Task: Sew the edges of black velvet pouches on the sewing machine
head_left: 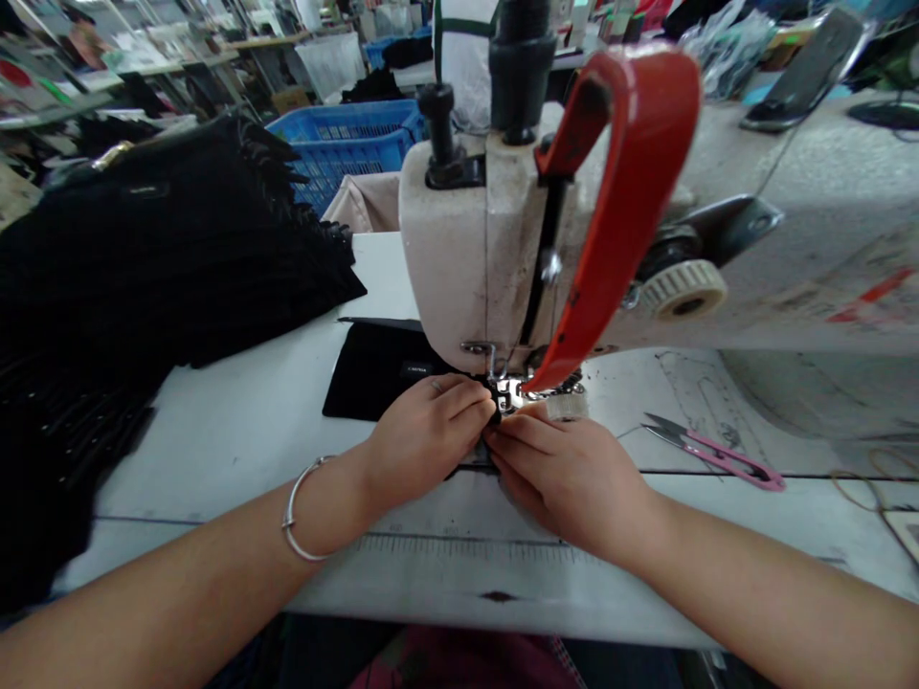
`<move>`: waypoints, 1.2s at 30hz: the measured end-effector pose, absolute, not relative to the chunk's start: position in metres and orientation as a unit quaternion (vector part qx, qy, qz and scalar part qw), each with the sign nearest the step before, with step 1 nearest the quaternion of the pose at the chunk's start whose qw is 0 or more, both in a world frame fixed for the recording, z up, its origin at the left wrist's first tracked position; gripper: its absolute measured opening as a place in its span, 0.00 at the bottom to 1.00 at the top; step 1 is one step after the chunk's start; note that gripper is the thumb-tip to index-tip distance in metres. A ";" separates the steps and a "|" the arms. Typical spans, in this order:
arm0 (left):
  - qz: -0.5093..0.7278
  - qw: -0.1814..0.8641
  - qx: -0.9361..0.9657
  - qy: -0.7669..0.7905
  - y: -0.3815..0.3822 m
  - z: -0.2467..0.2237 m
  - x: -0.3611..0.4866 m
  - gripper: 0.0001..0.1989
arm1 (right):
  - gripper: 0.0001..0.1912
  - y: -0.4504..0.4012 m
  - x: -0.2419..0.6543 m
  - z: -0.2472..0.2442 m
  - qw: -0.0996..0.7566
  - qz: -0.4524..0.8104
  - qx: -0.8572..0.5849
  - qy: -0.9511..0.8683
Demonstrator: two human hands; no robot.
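Observation:
A black fabric piece (373, 368) with a small label lies on the white table, its right end under the presser foot (508, 394) of a sewing machine (452, 258). My left hand (431, 431), a bangle at its wrist, has its fingers pressed together on the fabric just left of the foot. Close in front of the foot, my right hand (567, 469) is closed on the fabric's near edge, its fingertips almost touching those of my left hand. The fingers hide much of the cloth between them.
Stacks of black fabric (179, 239) cover the table's left side. Pink-handled thread snips (718, 455) lie right of my right hand. A red lever (638, 191) curves down in front of the machine head. Behind stands a blue basket (345, 144). A ruler strip (459, 547) runs along the front.

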State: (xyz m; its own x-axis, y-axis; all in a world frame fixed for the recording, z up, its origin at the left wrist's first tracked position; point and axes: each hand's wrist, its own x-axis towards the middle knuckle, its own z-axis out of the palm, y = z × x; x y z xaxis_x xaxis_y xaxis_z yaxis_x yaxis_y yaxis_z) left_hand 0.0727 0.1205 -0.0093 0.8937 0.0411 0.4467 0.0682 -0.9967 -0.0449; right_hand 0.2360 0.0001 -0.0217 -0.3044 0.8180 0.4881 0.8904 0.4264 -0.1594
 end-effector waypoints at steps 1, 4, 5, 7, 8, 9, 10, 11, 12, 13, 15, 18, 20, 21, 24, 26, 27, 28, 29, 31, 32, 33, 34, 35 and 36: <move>-0.239 0.032 -0.970 -0.032 0.118 -0.007 0.071 0.08 | 0.11 0.000 0.236 -0.022 0.253 -0.071 -0.530 -0.806; -0.246 0.020 -0.968 -0.033 0.114 -0.004 0.067 0.08 | 0.10 -0.002 0.237 -0.022 0.249 -0.057 -0.523 -0.813; -0.243 0.012 -0.969 -0.031 0.113 -0.004 0.066 0.08 | 0.10 -0.003 0.237 -0.023 0.248 -0.053 -0.521 -0.815; -0.235 -0.002 -0.972 -0.027 0.114 -0.005 0.064 0.07 | 0.11 -0.004 0.239 -0.023 0.246 -0.057 -0.515 -0.819; -0.232 -0.006 -0.972 -0.028 0.114 -0.005 0.064 0.07 | 0.11 -0.005 0.239 -0.023 0.247 -0.060 -0.512 -0.820; -0.228 -0.009 -0.973 -0.029 0.115 -0.006 0.064 0.08 | 0.11 -0.006 0.240 -0.022 0.248 -0.062 -0.507 -0.823; -0.224 -0.011 -0.974 -0.029 0.116 -0.006 0.064 0.07 | 0.11 -0.007 0.241 -0.021 0.250 -0.062 -0.501 -0.826; -0.221 -0.011 -0.975 -0.027 0.116 -0.007 0.064 0.07 | 0.11 -0.008 0.242 -0.020 0.254 -0.057 -0.495 -0.829; -0.217 -0.009 -0.976 -0.024 0.117 -0.007 0.064 0.07 | 0.11 -0.009 0.244 -0.019 0.258 -0.050 -0.490 -0.831; -0.212 -0.009 -0.977 -0.022 0.117 -0.007 0.065 0.06 | 0.10 -0.010 0.245 -0.017 0.263 -0.041 -0.485 -0.833; -0.202 -0.017 -0.979 -0.022 0.118 -0.006 0.064 0.06 | 0.10 -0.013 0.250 -0.013 0.272 -0.023 -0.478 -0.835; -0.189 -0.037 -0.981 -0.029 0.118 -0.006 0.065 0.08 | 0.10 -0.014 0.256 -0.009 0.272 -0.004 -0.488 -0.830; -0.189 -0.041 -0.981 -0.032 0.118 -0.005 0.065 0.08 | 0.10 -0.013 0.259 -0.007 0.267 0.002 -0.503 -0.822; -0.188 -0.040 -0.981 -0.032 0.118 -0.005 0.066 0.08 | 0.11 -0.012 0.260 -0.007 0.262 0.002 -0.512 -0.818; -0.186 -0.032 -0.982 -0.030 0.119 -0.006 0.065 0.08 | 0.13 -0.010 0.258 -0.009 0.237 -0.007 -0.536 -0.810; -0.183 -0.018 -0.983 -0.016 0.120 -0.008 0.063 0.10 | 0.15 -0.009 0.255 -0.011 0.215 -0.010 -0.545 -0.810; -0.180 -0.012 -0.984 -0.003 0.121 -0.009 0.061 0.10 | 0.15 -0.009 0.254 -0.012 0.208 -0.012 -0.543 -0.814; -0.177 -0.006 -0.984 0.014 0.123 -0.010 0.059 0.11 | 0.16 -0.009 0.253 -0.013 0.203 -0.015 -0.538 -0.818; -0.177 -0.002 -0.984 0.031 0.124 -0.010 0.058 0.12 | 0.16 -0.009 0.252 -0.014 0.202 -0.017 -0.534 -0.821; -0.179 0.001 -0.983 0.051 0.125 -0.010 0.055 0.12 | 0.16 -0.009 0.252 -0.015 0.203 -0.016 -0.533 -0.821; -0.180 0.000 -0.982 0.050 0.126 -0.010 0.054 0.12 | 0.16 -0.008 0.252 -0.015 0.205 -0.011 -0.537 -0.818; -0.178 0.001 -0.983 0.044 0.126 -0.009 0.053 0.12 | 0.16 -0.008 0.252 -0.015 0.205 -0.004 -0.542 -0.815; -0.175 0.000 -0.984 0.038 0.127 -0.009 0.054 0.13 | 0.16 -0.007 0.253 -0.014 0.205 0.002 -0.547 -0.812; -0.170 -0.004 -0.985 0.030 0.128 -0.009 0.054 0.13 | 0.16 -0.007 0.253 -0.014 0.206 0.004 -0.548 -0.810; -0.167 -0.009 -0.986 0.021 0.129 -0.010 0.055 0.13 | 0.17 -0.006 0.252 -0.014 0.206 0.004 -0.549 -0.810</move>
